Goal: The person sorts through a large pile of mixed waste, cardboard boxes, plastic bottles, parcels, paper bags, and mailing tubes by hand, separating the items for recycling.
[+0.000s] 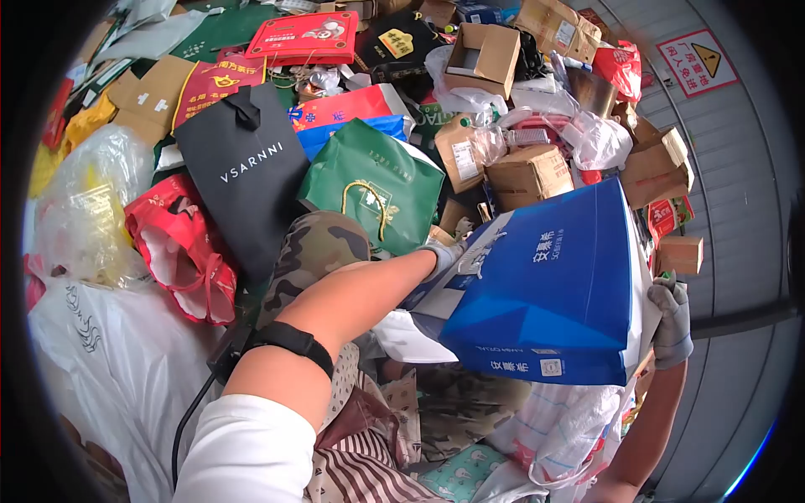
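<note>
left hand [446,254], in a pale grey glove, head view, center of frame: reaches the left side of the large blue and white cardboard carton [549,281]; fingers partly out of sight, cannot tell if closed. right hand [671,325], grey glove too, right of frame: fingers bent, gripping the carton's right edge. carton sits center-right, tilted, white lettering on the blue faces, square printed code near its lower edge, white cardboard flap [412,337] sticking out lower left.

just left of the carton, center: shiny green paper bag with yellow rope handle [373,186]. next to it, toward upper left: flat black paper bag with white "vsarnni" print [243,168]. left of that: crumpled red fabric bag with white lining [180,251]. far left: clear crinkled plastic bag [92,201]; below, lower left: big white plastic bag [109,369].

top center: flat red box with cartoon print [303,38]. upper right of center: open brown cardboard box [484,60]. above the carton: closed brown cardboard box [530,176]. far upper right, on grey ribbed metal wall [742,201]: white sign with yellow warning triangle [696,61]. lower right of center, under the carton: white plastic sack with red and blue marks [553,427]. camouflage-clad knee [323,251] by left forearm, center.
</note>
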Motion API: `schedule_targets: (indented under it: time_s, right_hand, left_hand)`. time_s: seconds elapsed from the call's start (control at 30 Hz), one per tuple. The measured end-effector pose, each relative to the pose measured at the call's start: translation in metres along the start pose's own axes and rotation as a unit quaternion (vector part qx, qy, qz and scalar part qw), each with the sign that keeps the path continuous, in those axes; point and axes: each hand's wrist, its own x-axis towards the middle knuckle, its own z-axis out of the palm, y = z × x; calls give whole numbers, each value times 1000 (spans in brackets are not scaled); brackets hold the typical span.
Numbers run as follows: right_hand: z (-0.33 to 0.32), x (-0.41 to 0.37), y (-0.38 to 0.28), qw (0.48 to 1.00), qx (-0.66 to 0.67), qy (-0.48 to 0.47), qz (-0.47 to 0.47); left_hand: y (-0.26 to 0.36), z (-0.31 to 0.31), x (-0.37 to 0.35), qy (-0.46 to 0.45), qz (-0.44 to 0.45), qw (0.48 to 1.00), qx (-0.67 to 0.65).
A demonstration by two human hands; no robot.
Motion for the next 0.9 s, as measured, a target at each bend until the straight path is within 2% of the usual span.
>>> schedule_targets:
  time_s: [0.07,0.17,0.23,0.27,0.3,0.4,0.47,0.53,0.57,0.63,0.7,0.73,0.8,0.83,0.87,0.9]
  right_hand:
    - [-5,0,-5,999,-52,-13,-10]
    - [-28,13,5,998,-57,-25,-6]
    - [-30,9,-2,1000,2,-9,-13]
    - [-32,3,-10,999,6,-32,-12]
    - [-34,-1,-18,998,10,-56,-11]
    - [-43,-14,-19,999,36,0,5]
    - [-68,-12,-10,999,27,30,-26]
    - [-103,-12,-5,998,26,33,-39]
    - [-117,-16,-6,997,27,64,-42]
    - [-147,-28,-1,993,47,70,-83]
    - [-162,-40,12,975,105,141,-133]
    - [-168,-45,20,962,135,175,-159]
    - [-164,-59,40,959,186,146,-159]
    - [-159,-65,50,955,212,131,-159]
    - [-150,-69,66,954,232,118,-151]
    - [-136,-71,89,952,248,113,-138]
  left_hand:
    - [-4,-11,0,20,10,999,-36]
    - [-20,-24,8,72,15,991,-108]
    - [-44,-34,18,113,-1,979,-168]
    - [-60,-39,24,119,-22,973,-195]
    - [-78,-41,29,109,-52,968,-218]
    - [-127,-31,27,-19,-174,950,-259]
    - [-139,-24,22,-59,-183,946,-263]
    - [-185,-37,82,104,37,966,-232]
    - [-196,-40,103,182,149,949,-210]
    - [-122,-53,31,314,100,885,-328]
    - [-97,-56,28,464,64,841,-271]
    - [-101,-45,45,561,153,781,-229]
    - [-69,-27,5,383,90,865,-312]
    - [-54,-19,-11,289,57,891,-345]
    - [-51,-15,-10,152,-5,917,-368]
    - [-45,-12,-16,17,-70,921,-382]
